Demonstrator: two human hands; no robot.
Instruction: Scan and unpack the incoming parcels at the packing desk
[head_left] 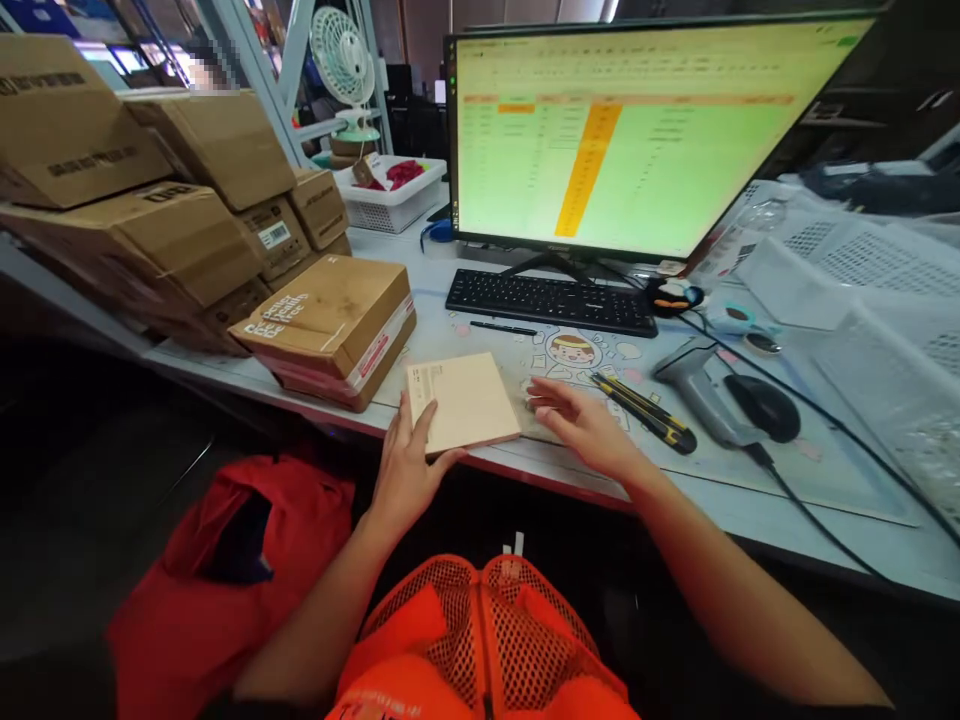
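Note:
A flat tan cardboard box [466, 400] lies at the near edge of the desk [750, 500]. My left hand [405, 465] grips its near left corner, thumb on top and fingers along the left side. My right hand [581, 420] hovers just to the right of the box, fingers stretched out flat over the desk mat, holding nothing. A yellow and black utility knife [645, 410] lies right beside that hand.
A stack of brown boxes [334, 325] sits left of the flat box, more cartons [150, 180] behind. A keyboard [551, 300], monitor [637, 140], barcode scanner [694, 385], mouse [761, 405] and cables are to the right. A red bag [225, 560] sits below the desk.

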